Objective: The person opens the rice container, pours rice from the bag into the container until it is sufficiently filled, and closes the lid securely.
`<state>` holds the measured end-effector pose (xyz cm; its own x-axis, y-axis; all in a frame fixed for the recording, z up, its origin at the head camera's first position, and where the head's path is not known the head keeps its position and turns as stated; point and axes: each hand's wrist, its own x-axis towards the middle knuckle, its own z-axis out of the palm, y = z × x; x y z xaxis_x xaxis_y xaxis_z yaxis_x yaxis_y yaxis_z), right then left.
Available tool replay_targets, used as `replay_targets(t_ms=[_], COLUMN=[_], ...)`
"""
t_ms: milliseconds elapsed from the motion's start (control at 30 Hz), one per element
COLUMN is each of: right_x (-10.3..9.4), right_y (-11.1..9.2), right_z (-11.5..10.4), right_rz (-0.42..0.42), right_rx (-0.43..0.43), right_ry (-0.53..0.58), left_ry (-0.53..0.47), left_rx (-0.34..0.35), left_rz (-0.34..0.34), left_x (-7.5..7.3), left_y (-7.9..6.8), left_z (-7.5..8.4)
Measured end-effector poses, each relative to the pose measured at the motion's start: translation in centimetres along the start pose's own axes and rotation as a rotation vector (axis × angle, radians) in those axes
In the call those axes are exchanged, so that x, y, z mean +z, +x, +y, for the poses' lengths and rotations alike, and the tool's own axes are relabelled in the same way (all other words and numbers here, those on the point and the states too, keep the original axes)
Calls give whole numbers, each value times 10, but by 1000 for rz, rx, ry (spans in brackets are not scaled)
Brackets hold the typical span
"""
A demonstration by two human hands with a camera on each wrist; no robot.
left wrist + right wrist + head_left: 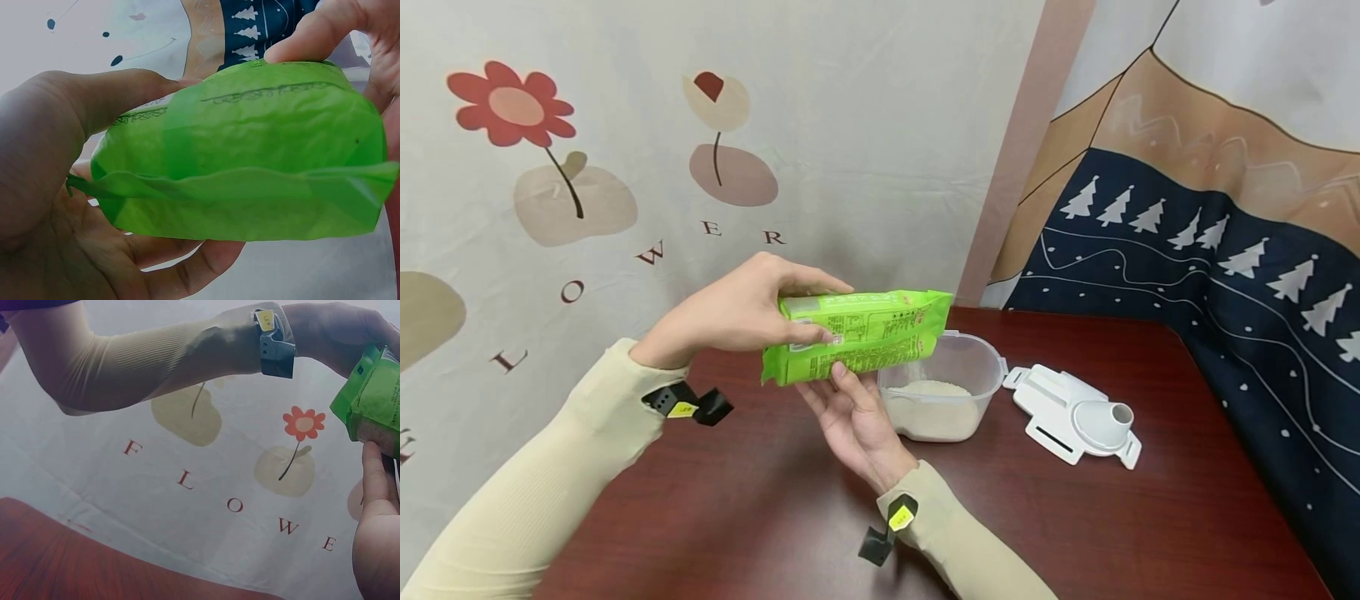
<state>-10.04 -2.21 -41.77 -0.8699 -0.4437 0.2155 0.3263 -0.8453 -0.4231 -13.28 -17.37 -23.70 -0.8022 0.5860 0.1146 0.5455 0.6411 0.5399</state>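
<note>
A bright green printed bag (865, 333) is held tilted in the air, its right end over a clear plastic container (992, 379). My left hand (737, 304) grips the bag's left end, thumb across the printed side and fingers behind. From below, my right hand (868, 425) holds the bag with its thumb against the lower front edge. The left wrist view shows the sealed end fin of the bag (250, 144) between both hands. White grains (932, 408), which look like rice, lie in the container. Whether the bag's far end is open is hard to tell.
Right of the container, a white plastic lid (1067, 412) with a round raised spout lies on the dark red wooden table (1187, 517). Behind the table hangs a pale cloth (880, 125) with printed flowers, and a navy cloth (1150, 250) with trees hangs at the right.
</note>
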Motion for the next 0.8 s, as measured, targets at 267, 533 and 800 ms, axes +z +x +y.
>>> replay_targets(t_ms=[267,533,800], right_x=[0,1,3], right_y=[1,0,-1], right_z=[1,1,0], right_rz=[6,-2,4], right_rx=[-3,-10,-13], right_ry=[-3,-4,1], left_ry=[-29,-18,-18], left_rx=[5,10,12], left_rz=[0,-14,-12], left_x=[0,0,0], left_y=[1,2,3], left_z=[0,0,2])
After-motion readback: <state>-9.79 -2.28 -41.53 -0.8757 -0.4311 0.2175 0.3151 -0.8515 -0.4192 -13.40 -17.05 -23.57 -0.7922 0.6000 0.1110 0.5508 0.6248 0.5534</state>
